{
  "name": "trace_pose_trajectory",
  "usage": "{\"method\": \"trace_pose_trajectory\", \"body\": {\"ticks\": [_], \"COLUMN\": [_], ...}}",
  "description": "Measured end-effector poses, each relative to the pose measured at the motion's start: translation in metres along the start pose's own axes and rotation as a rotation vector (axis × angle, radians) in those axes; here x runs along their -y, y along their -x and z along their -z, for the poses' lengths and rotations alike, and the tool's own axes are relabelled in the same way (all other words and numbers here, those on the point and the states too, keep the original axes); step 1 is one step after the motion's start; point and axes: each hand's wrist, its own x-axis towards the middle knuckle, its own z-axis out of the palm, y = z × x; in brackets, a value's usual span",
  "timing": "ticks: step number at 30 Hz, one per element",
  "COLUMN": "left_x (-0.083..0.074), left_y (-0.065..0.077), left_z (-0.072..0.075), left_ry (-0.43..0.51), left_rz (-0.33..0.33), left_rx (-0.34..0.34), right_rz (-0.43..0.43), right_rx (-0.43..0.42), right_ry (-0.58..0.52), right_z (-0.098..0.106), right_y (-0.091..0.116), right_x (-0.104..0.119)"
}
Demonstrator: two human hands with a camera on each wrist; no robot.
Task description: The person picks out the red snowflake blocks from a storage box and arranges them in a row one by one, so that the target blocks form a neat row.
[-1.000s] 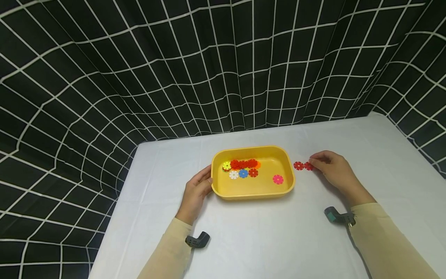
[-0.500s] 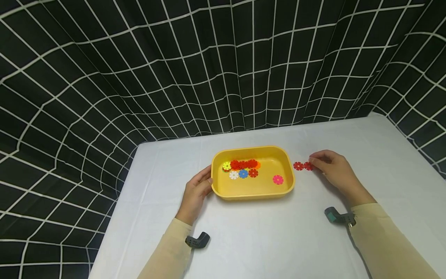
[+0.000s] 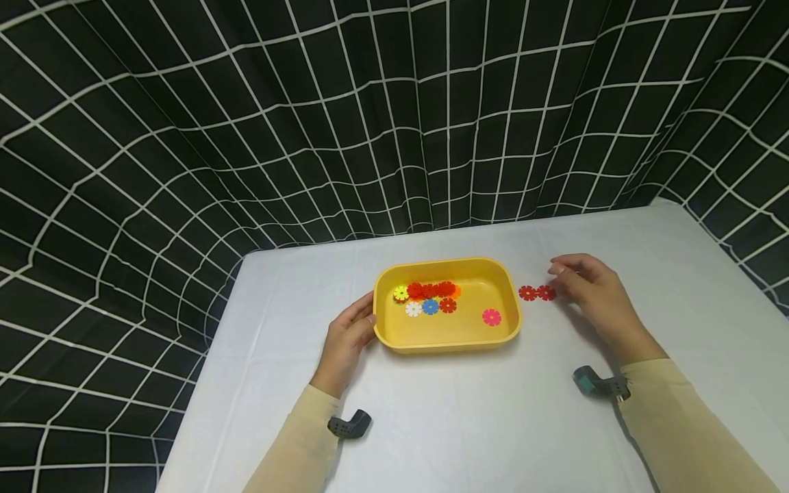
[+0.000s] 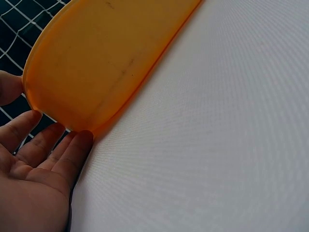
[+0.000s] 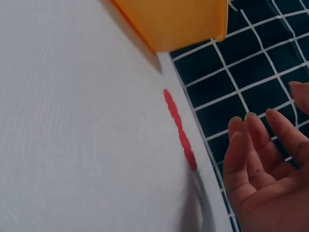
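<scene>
At the left end of the yellow tray [image 3: 444,337], my left hand [image 3: 344,342] holds the wall. Its thumb is at the rim and its fingertips lie against the outside, as the left wrist view shows. Two red snowflake discs [image 3: 527,293], edge to edge, lie on the cloth right of the tray. They appear as a thin red strip [image 5: 179,128] in the right wrist view. My right hand [image 3: 600,301] hovers just right of them, fingers loosely bent and holding nothing. Inside the tray are red discs [image 3: 429,291], a yellow one [image 3: 401,294], a white one [image 3: 414,309], a blue one [image 3: 430,307] and a pink one [image 3: 491,317].
A white cloth [image 3: 456,418] covers the table. Black curtains [image 3: 394,123] with a white grid hang behind it and along both sides. A dark camera sits on each wrist: the left wrist camera [image 3: 350,424] and the right wrist camera [image 3: 594,381].
My right hand has let go of the right-hand red disc and drawn slightly up and away. The two discs stay on the cloth. My left hand and the tray have not moved.
</scene>
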Motion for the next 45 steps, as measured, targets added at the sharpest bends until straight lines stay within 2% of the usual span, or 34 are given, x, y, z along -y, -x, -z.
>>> {"method": "trace_pose_trajectory", "body": {"ticks": [6,15,23,29,35,45], "left_x": [0.0,-0.001,-0.001,0.0,-0.001,0.001], "left_y": [0.0,0.0,0.0,0.0,-0.001,0.0], "left_z": [0.0,0.0,0.0,0.0,0.0,0.0], "left_ry": [0.006,0.02,0.015,0.012,0.011,0.021], "left_rz": [-0.002,0.003,-0.002,-0.007,-0.011,-0.006], "left_rx": [0.002,0.001,0.003,0.001,0.007,-0.005], "right_rz": [0.046,0.094,0.237,0.262,0.302,0.35], "right_rx": [0.025,0.059,0.13,0.167,0.222,0.321], "right_ry": [-0.067,-0.091,-0.181,-0.191,-0.247,-0.297], "right_z": [0.001,-0.004,-0.012,-0.021,-0.033,-0.056], "right_y": [0.002,0.011,0.019,0.025,0.031,0.034], "right_x": [0.008,0.033,0.047,0.059,0.068,0.074]}}
